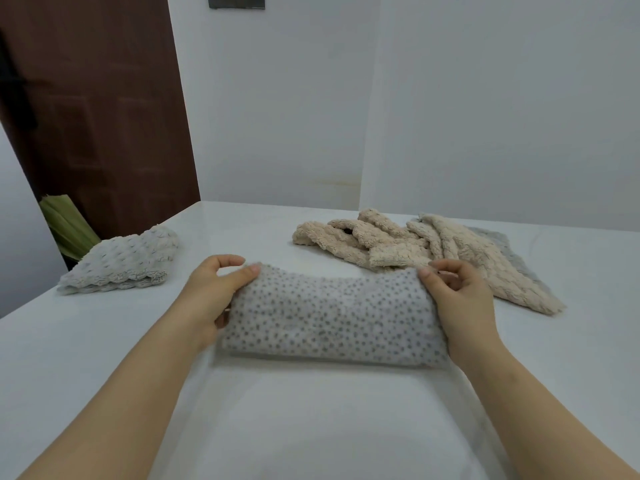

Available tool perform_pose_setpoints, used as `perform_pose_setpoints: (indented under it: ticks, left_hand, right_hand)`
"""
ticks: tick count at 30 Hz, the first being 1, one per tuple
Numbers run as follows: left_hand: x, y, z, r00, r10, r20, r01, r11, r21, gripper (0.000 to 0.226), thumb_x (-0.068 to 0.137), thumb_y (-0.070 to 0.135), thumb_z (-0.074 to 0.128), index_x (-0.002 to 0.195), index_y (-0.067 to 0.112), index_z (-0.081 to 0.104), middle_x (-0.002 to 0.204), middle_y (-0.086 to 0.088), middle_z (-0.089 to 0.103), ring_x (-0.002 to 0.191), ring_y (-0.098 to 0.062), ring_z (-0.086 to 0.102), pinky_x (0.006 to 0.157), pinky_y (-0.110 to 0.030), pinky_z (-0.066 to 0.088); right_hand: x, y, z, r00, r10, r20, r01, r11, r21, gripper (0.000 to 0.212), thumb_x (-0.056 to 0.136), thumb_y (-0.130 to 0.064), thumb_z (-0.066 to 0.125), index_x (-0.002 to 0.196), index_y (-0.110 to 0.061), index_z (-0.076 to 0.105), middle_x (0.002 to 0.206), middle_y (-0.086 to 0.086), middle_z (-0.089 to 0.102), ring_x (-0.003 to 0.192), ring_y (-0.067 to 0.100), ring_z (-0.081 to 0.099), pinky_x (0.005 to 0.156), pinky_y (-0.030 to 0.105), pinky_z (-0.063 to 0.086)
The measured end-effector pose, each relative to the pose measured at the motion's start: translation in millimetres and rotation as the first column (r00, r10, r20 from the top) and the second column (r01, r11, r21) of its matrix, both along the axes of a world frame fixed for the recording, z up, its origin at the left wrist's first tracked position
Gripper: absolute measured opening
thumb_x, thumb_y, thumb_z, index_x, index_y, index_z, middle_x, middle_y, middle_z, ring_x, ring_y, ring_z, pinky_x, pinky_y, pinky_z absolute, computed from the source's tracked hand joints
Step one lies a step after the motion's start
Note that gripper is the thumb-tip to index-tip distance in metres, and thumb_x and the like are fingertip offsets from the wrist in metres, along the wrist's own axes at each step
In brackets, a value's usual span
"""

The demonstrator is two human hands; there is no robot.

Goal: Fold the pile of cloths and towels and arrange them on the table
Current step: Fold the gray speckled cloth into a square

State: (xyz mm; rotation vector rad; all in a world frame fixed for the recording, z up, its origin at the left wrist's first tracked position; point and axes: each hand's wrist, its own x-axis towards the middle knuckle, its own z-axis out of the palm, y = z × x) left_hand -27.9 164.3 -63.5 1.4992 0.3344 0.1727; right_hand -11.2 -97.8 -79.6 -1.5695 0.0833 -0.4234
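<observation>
A single wide-angle camera, worn on the person's head, looks forward and down across a white table [104,358] toward a white wall corner [360,150], sitting close above the left hand [211,292] and right hand [460,299] at a dotted cloth [329,317], forearms filling the foreground.

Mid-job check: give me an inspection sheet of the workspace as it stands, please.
Surface: white table, smooth top.
Job's things: dotted grey cloth part-folded at centre; folded pale cloth far left; unfolded beige towels far right, lying over a plain grey cloth.
Clutter: nothing seen.
Grippers: left hand and right hand each pinch one end of the dotted grey cloth.
Cables: nothing seen.
Surroundings: white walls; brown door at left, green object beside it.
</observation>
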Motion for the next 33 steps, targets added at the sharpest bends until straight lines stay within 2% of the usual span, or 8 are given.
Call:
perform_pose_setpoints:
  ticks: [2,6,12,16,22,26,30,33]
  left_hand:
    - [0,4,-6,0.991,-0.101,-0.093,0.116,0.979,0.170,0.023,0.088,0.009,0.057,0.100,0.028,0.051,0.079,-0.007,0.057,0.061,-0.018,0.051,0.049,-0.026,0.041]
    - [3,2,-19,0.968,-0.205,-0.144,0.250,0.818,0.517,0.022,0.087,0.005,0.055,0.079,0.024,0.063,0.076,-0.005,0.060,0.063,-0.016,0.049,0.056,-0.024,0.037]
    - [10,-1,-21,0.996,-0.045,0.073,-0.002,0.838,0.546,0.028,0.089,0.008,0.053,0.073,0.028,0.064,0.081,0.008,0.059,0.067,-0.010,0.049,0.057,-0.022,0.037]
    - [10,-4,-28,0.993,-0.122,0.004,0.061,0.526,0.848,0.014,0.091,0.018,0.051,0.097,0.026,0.060,0.091,0.011,0.052,0.078,-0.008,0.047,0.068,-0.022,0.034]
    - [6,-8,-27,0.997,-0.052,-0.059,0.070,0.239,0.969,0.022,0.089,0.028,0.053,0.106,0.017,0.046,0.122,-0.002,0.044,0.105,-0.020,0.046,0.082,-0.028,0.037]
    - [-4,-33,-23,0.968,-0.155,0.198,-0.156,0.244,0.957,0.044,0.093,0.039,0.041,0.132,0.019,0.042,0.148,-0.007,0.028,0.136,-0.024,0.027,0.110,-0.037,0.022]
    - [-4,-69,-38,0.926,-0.323,-0.194,0.249,0.136,0.959,0.054,0.092,0.059,0.018,0.144,0.047,0.005,0.157,0.009,-0.007,0.145,-0.018,-0.006,0.115,-0.049,-0.006]
    - [1,-75,-47,0.880,-0.290,-0.377,0.392,-0.008,0.920,0.056,0.090,0.064,0.014,0.142,0.050,-0.001,0.157,0.009,-0.009,0.145,-0.020,-0.011,0.113,-0.051,-0.009]
  right_hand:
    - [1,-1,-7,0.990,0.009,-0.139,-0.024,0.994,-0.110,0.018,0.087,-0.020,0.061,0.103,-0.023,0.053,0.088,0.001,0.062,0.078,0.015,0.056,0.077,0.035,0.047]
    - [-4,-1,-10,0.962,0.076,-0.261,-0.185,0.886,-0.425,0.044,0.088,-0.024,0.059,0.128,-0.024,0.040,0.097,-0.001,0.057,0.075,0.005,0.052,0.060,0.019,0.039]
    - [-3,1,-8,0.987,0.033,-0.157,-0.107,0.863,-0.493,0.041,0.089,-0.009,0.052,0.125,-0.024,0.041,0.087,-0.005,0.051,0.068,0.004,0.048,0.055,0.020,0.040]
    - [-5,0,-6,0.981,0.008,-0.196,-0.117,0.824,-0.554,0.051,0.090,-0.017,0.053,0.136,-0.022,0.030,0.091,0.004,0.059,0.068,0.007,0.050,0.057,0.022,0.040]
    - [-5,2,-7,0.929,-0.103,-0.356,-0.248,0.543,-0.802,0.059,0.080,-0.027,0.053,0.133,-0.029,0.026,0.090,0.003,0.059,0.087,0.025,0.058,0.064,0.031,0.040]
    - [-4,3,-12,0.965,-0.067,-0.254,-0.163,0.608,-0.777,0.049,0.084,-0.014,0.046,0.129,-0.029,0.032,0.081,0.001,0.057,0.075,0.023,0.056,0.055,0.029,0.036]
    - [-1,0,-16,0.983,-0.064,-0.172,-0.087,0.661,-0.745,0.044,0.091,-0.017,0.041,0.132,-0.027,0.031,0.071,0.002,0.055,0.071,0.026,0.057,0.058,0.032,0.040]
    - [-2,-1,-11,0.967,-0.093,-0.238,-0.121,0.653,-0.748,0.043,0.093,-0.036,0.041,0.133,-0.026,0.030,0.095,0.010,0.062,0.086,0.031,0.060,0.073,0.037,0.049]
